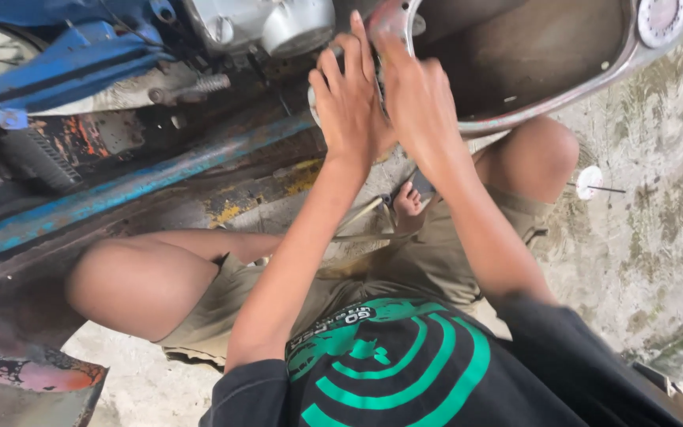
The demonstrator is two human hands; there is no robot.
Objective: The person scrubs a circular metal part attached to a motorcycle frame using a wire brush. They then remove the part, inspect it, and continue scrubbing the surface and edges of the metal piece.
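Observation:
I squat on a concrete floor in front of a scooter. My left hand [349, 103] and my right hand [414, 99] are pressed close together on a small round metal part at the edge of the scooter's body shell [563, 87]. The fingers of both hands curl over that part and hide most of it. Just above my hands sits the silver engine casing [286, 28]. What exactly each hand grips is hidden by the fingers.
A worn blue metal rail [136, 186] runs diagonally at left, with a blue frame piece [65, 67] above it. A small white disc with a pin [590, 182] lies on the concrete at right. My bare foot [407, 202] rests below my hands.

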